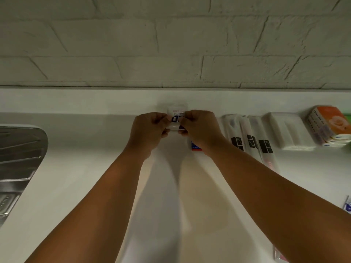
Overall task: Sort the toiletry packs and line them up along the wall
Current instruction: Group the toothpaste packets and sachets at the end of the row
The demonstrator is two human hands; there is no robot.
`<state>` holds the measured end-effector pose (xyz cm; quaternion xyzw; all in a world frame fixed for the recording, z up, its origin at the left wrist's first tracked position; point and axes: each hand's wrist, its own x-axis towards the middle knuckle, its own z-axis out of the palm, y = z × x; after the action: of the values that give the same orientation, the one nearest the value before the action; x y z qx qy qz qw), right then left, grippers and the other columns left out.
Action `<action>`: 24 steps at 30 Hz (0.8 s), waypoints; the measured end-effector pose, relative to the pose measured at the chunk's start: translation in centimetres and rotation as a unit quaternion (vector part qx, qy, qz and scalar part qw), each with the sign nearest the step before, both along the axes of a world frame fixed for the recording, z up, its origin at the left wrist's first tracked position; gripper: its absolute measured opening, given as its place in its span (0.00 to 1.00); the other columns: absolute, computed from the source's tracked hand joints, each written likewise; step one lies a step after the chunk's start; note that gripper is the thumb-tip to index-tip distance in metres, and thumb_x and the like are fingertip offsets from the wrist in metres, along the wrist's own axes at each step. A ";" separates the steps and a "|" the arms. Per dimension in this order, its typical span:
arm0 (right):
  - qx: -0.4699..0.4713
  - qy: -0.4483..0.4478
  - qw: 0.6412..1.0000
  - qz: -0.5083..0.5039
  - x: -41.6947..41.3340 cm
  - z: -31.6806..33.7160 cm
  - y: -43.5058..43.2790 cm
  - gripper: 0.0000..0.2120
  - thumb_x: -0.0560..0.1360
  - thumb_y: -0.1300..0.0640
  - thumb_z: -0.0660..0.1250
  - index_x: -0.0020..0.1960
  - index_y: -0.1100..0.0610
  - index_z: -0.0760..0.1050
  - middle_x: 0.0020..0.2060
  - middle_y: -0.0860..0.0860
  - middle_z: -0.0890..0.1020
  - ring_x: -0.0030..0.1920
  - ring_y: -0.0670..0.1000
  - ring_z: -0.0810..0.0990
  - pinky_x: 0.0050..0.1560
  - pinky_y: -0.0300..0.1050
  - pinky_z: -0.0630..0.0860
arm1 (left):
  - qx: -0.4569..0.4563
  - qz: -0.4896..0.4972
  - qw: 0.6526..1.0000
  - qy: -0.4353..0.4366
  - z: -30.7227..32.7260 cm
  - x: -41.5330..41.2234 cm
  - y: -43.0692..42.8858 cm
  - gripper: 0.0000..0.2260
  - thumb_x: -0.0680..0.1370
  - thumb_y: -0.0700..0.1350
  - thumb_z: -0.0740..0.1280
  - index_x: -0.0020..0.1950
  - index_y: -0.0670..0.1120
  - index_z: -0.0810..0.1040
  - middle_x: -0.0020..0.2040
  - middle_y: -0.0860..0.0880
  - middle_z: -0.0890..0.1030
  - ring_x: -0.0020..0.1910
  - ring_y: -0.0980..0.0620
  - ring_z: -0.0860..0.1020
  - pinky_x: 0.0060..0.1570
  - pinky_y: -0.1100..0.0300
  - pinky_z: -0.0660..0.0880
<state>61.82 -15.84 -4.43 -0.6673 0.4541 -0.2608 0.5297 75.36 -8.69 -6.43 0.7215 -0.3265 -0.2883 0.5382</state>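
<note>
Both of my hands pinch one small white toiletry pack (176, 115) with blue and red print, held at the back of the white counter (91, 168) against its low upstand. My left hand (150, 128) grips the pack's left edge and my right hand (199, 128) its right edge. Another small pack with a blue and red end (195, 147) peeks out under my right wrist. To the right, along the wall, lie long clear sachets with black labels (250, 141), a stack of white packs (288, 130) and an orange-printed stack (330, 126).
A steel sink (19, 160) with a ribbed drainer fills the left edge. A white brick wall (171, 44) rises behind the counter. Two loose packs lie near the right edge, one blue and white (347, 205), one pinkish (279, 253).
</note>
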 end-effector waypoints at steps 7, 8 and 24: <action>-0.379 0.323 0.853 0.158 1.5 -2.7 -2.3 0.15 0.78 0.55 0.65 0.63 0.56 0.78 0.57 0.54 0.79 0.58 0.54 0.75 0.55 0.47 0.76 | 0.103 0.072 0.986 -0.112 -1.4 5.0 -1.5 0.05 0.74 0.46 0.75 0.42 0.46 0.87 0.36 0.43 0.85 0.37 0.42 0.84 0.45 0.45 0.83; -0.389 0.342 0.839 0.169 1.8 -3.0 -2.5 0.14 0.78 0.55 0.65 0.62 0.55 0.78 0.58 0.54 0.79 0.58 0.54 0.75 0.57 0.49 0.76 | 0.122 0.066 0.980 -0.140 -1.5 5.0 -1.7 0.06 0.74 0.47 0.75 0.45 0.44 0.87 0.38 0.43 0.85 0.40 0.41 0.84 0.47 0.46 0.82; -0.409 0.378 0.808 0.193 3.8 -3.0 -2.3 0.15 0.78 0.55 0.67 0.62 0.58 0.78 0.57 0.55 0.77 0.60 0.55 0.74 0.61 0.49 0.74 | 0.195 0.076 0.949 -0.234 -1.4 4.5 -2.1 0.08 0.73 0.49 0.74 0.44 0.44 0.87 0.40 0.44 0.85 0.43 0.45 0.82 0.39 0.61 0.73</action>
<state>65.59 -18.12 -7.41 -0.9420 0.3312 -0.0419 0.0341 79.89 -10.83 -7.83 0.8822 -0.3249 -0.1271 0.3161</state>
